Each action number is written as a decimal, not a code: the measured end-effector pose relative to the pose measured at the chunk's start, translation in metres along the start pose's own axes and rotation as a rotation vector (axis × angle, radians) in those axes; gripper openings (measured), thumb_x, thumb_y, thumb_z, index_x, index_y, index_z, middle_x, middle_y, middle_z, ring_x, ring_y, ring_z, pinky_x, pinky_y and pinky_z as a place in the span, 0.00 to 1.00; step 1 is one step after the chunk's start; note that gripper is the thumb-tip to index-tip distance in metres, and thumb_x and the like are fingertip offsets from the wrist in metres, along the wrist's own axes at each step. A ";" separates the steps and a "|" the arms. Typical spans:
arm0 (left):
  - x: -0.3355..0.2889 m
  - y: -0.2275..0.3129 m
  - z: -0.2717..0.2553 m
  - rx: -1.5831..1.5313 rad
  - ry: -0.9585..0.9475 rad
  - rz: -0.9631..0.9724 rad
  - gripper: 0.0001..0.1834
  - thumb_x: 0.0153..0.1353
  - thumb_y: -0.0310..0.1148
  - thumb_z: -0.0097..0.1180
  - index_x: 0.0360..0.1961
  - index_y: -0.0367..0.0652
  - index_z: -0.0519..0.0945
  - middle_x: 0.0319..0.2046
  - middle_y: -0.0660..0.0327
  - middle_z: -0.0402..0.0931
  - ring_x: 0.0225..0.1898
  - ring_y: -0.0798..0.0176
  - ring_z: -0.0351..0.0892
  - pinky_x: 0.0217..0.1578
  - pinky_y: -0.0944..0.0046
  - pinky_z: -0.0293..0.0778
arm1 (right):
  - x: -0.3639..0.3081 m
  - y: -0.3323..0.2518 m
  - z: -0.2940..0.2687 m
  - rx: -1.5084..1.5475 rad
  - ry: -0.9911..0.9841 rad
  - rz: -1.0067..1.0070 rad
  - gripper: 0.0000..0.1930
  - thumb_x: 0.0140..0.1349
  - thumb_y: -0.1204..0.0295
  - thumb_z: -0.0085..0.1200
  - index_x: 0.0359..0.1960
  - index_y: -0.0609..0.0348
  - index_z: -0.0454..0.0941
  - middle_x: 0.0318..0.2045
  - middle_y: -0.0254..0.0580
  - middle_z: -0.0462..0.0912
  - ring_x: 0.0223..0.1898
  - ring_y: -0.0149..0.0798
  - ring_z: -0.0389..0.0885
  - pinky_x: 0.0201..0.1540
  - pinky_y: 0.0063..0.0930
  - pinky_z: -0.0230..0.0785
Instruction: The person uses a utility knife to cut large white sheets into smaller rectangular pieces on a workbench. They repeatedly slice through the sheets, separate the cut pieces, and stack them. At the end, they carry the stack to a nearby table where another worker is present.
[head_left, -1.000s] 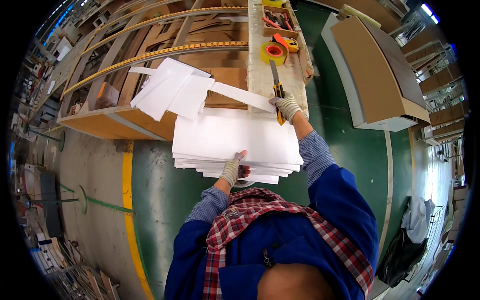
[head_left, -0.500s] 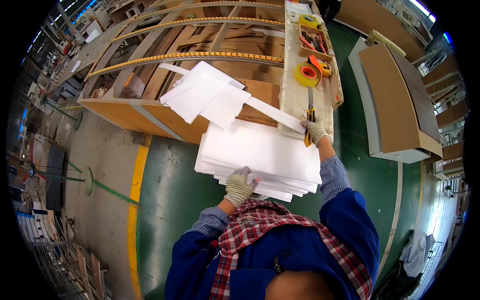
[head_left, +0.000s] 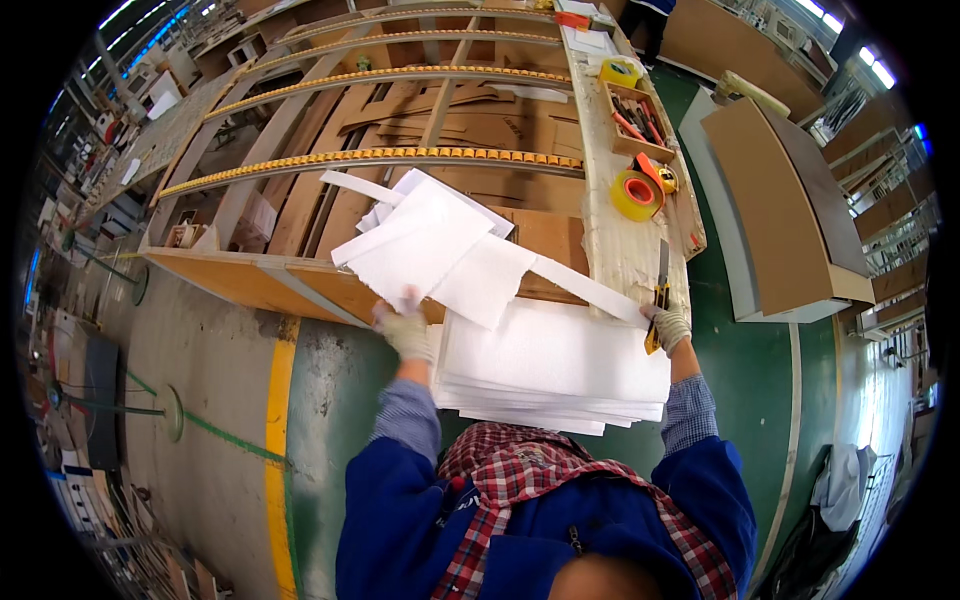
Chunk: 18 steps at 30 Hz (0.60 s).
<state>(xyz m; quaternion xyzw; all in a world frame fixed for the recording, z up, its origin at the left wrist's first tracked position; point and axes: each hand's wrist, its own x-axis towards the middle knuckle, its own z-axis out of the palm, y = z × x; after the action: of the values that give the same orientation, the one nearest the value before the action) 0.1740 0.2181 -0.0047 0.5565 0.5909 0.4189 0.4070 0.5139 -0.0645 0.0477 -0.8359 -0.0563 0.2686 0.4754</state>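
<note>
Two gloved hands flanked a stack of white sheets (head_left: 555, 345) just below the centre of the frame, its long axis running nearly level across the picture. The left hand (head_left: 403, 328) was off the stack's upper-left corner, at the lower edge of the loose white sheets (head_left: 430, 235), which spread up and to the right from its fingertips, toward the upper centre. That hand was clearly the nearer one to them. Its fingers were blurred; whether they were apart or pinched on an edge, I cannot tell.

Right of centre, the right hand (head_left: 668, 326) was closed around a yellow-and-black utility knife (head_left: 661, 300), blade pointing to the top of the frame. A narrow white strip (head_left: 590, 287) slanted from the loose sheets down to the right, its lower end reaching that hand; whether the fingers also pinched it was unclear. The strip thus lay up and left of the knife grip, crossing the blade's line at a wide angle.
</note>
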 end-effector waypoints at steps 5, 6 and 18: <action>0.070 -0.007 0.003 -0.683 -0.345 -0.627 0.33 0.47 0.51 0.56 0.53 0.48 0.64 0.47 0.65 0.70 0.46 0.60 0.69 0.40 0.61 0.66 | 0.002 0.026 -0.008 0.052 -0.031 -0.104 0.16 0.41 0.74 0.63 0.32 0.61 0.70 0.25 0.34 0.74 0.25 0.29 0.70 0.27 0.23 0.66; 0.082 -0.035 0.007 -0.692 -0.398 -0.530 0.32 0.50 0.48 0.54 0.55 0.48 0.63 0.48 0.64 0.68 0.50 0.61 0.66 0.47 0.59 0.62 | -0.004 0.023 -0.006 0.069 -0.031 -0.236 0.17 0.41 0.74 0.63 0.33 0.61 0.71 0.25 0.34 0.74 0.25 0.28 0.70 0.28 0.23 0.66; 0.018 0.040 0.104 -0.586 -0.573 -0.686 0.26 0.47 0.37 0.58 0.48 0.43 0.68 0.45 0.60 0.68 0.48 0.58 0.66 0.46 0.57 0.66 | -0.004 0.037 -0.071 0.428 0.315 -0.099 0.11 0.43 0.78 0.61 0.25 0.56 0.70 0.20 0.32 0.72 0.20 0.29 0.70 0.23 0.23 0.65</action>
<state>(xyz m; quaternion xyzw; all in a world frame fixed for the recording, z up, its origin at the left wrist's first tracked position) 0.2842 0.2418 0.0001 0.2865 0.4624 0.2404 0.8040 0.5401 -0.1399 0.0474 -0.7440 0.0355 0.1175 0.6568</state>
